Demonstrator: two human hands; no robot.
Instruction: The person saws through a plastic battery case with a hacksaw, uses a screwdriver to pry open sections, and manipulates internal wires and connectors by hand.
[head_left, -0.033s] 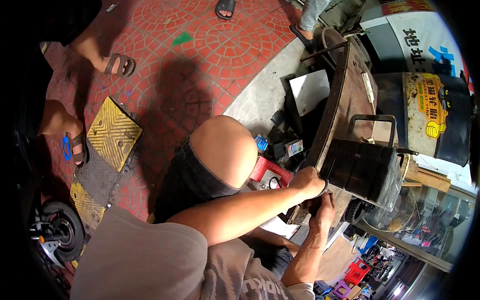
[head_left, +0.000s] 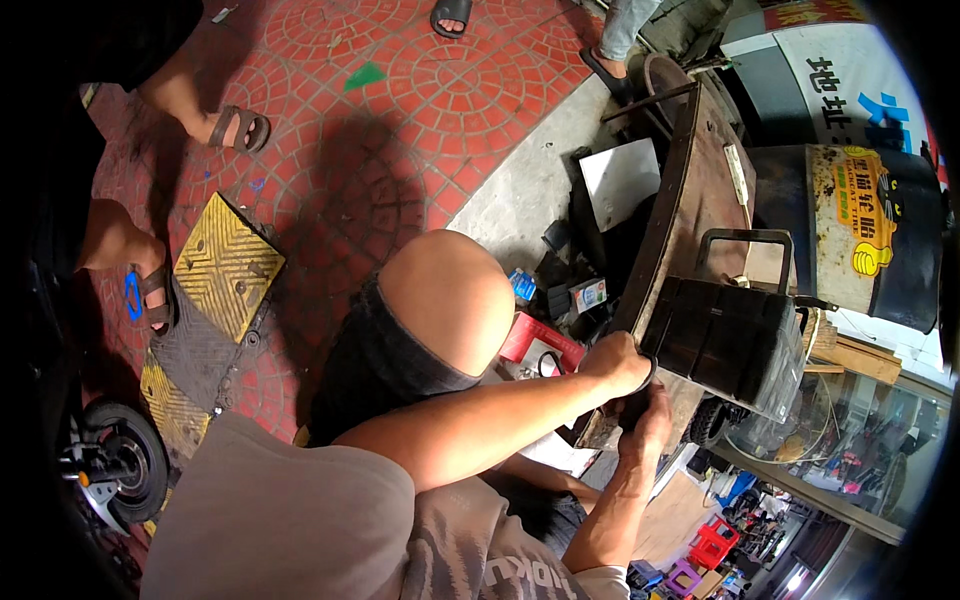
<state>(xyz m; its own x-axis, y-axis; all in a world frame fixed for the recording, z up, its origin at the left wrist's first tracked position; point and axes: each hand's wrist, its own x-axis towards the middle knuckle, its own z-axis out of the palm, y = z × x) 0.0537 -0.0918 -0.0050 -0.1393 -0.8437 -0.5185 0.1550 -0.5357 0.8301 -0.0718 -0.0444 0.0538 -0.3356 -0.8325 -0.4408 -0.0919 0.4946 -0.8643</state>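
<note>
My left hand is closed on a dark curved piece at the near end of a worn wooden bench. My right hand is just below it, fingers curled round something dark that is mostly hidden. A black plastic case with a raised handle lies on the bench beside my hands. Below the bench's left side are a red plastic tray, a black loop and small boxes. My bare knee is left of the bench.
Other people's sandalled feet stand on red paving. Yellow ramp plates and a scooter wheel are at left. A white board leans by the bench. A dark drum, glass showcase and plastic stools are at right.
</note>
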